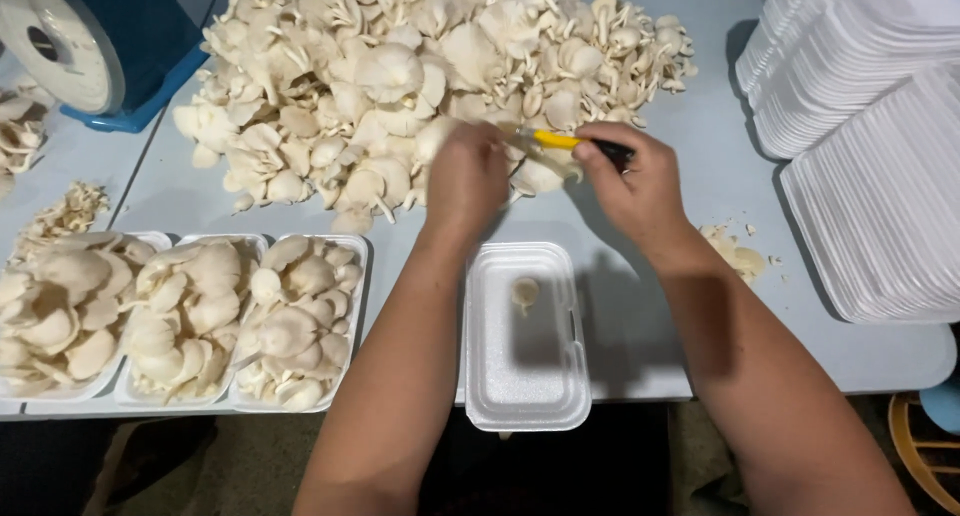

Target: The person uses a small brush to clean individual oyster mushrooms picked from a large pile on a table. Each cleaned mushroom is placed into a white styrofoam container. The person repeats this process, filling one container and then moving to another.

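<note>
The table (690, 176) is pale blue, and most of its far half is covered by a big pile (420, 66) of white oyster mushrooms, heaped close so I can reach it without leaning. At my right stand two stacks (860, 146) of empty white foam trays, near enough to take one with a short reach. At the far left corner is a blue scale (95, 46) with a round white dial. Three filled trays (180, 321) sit side by side at the near left edge, touching each other, each heaped with mushroom caps. Just in front of me, between my arms, lies one tray (525, 336) with only a single small mushroom piece (524, 292) inside. My left hand (465, 181) is closed around a mushroom at the near edge of the pile; the mushroom itself is mostly hidden by my fingers. My right hand (635, 181) grips a small knife (560, 141) with a yellow handle, pointing to the left hand. Small trimmings (735, 251) lie beside my right wrist.
</note>
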